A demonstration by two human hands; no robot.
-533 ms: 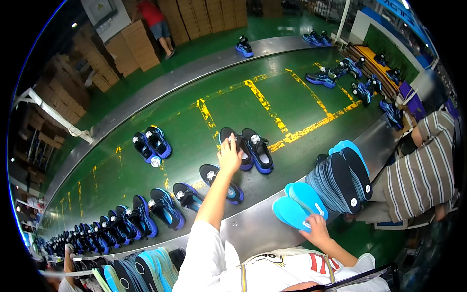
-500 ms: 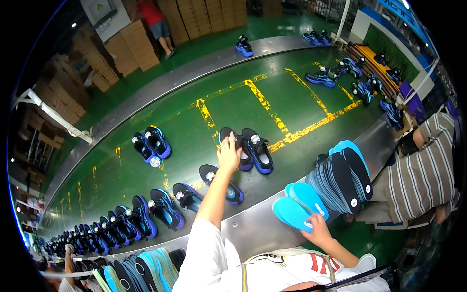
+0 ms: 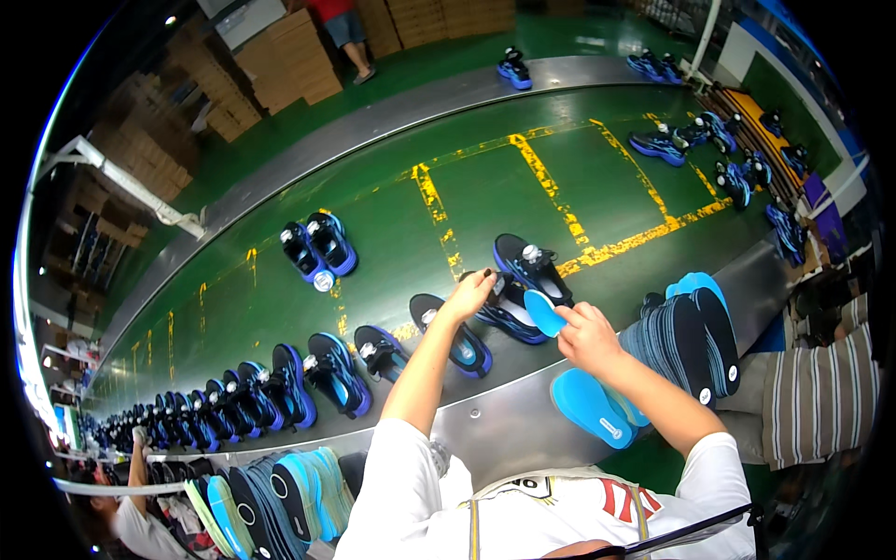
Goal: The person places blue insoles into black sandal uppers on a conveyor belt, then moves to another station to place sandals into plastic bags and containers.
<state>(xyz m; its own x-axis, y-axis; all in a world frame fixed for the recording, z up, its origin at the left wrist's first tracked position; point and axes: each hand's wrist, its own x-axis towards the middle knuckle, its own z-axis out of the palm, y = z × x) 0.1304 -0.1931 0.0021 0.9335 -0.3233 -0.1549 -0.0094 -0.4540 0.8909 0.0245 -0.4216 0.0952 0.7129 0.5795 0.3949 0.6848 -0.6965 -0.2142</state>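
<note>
My left hand [image 3: 469, 297] is closed on the upper of a black and blue sneaker [image 3: 516, 315] lying on the green belt. In my right hand [image 3: 590, 338] a bright blue insole [image 3: 541, 312] is pinched, its free end over the sneaker's opening. How far the insole reaches inside is hidden. Right behind lies a second black and blue sneaker [image 3: 525, 262]. More blue insoles [image 3: 595, 413] rest on the metal edge below my right forearm. Beside them leans a thick stack of dark insoles [image 3: 674, 345].
A row of sneakers [image 3: 289, 387] runs along the belt's near edge to the far left. One pair [image 3: 317, 247] sits mid-belt, several more at the far right. Insole bundles [image 3: 280, 499] fill a rack at lower left. A person in striped cloth [image 3: 821, 392] is close on the right.
My right hand has lifted an insole from the metal edge and brought it up and left to the sneaker. My left hand now grips that sneaker's upper. The whole view has shifted somewhat.
</note>
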